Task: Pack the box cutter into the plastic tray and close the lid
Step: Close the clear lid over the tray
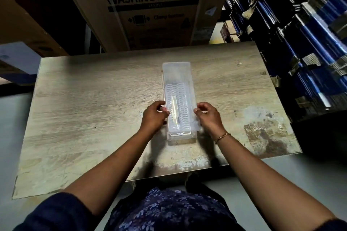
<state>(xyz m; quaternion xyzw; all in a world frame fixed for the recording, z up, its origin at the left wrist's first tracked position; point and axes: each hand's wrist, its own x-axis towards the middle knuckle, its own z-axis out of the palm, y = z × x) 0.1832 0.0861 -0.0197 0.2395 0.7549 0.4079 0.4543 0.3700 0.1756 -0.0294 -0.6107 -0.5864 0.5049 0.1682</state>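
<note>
One wooden table [75,99]; two hands [153,116] pinch one lid [177,73] over one tray [181,139].

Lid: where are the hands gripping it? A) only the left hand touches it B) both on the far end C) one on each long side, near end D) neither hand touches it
C: the left hand and right hand pinch opposite long edges of the lid near its near end, over the tray.

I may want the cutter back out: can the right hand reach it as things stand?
Probably not directly: the clear lid lies over the box cutter in the tray, and the right hand pinches that lid's edge.
</note>
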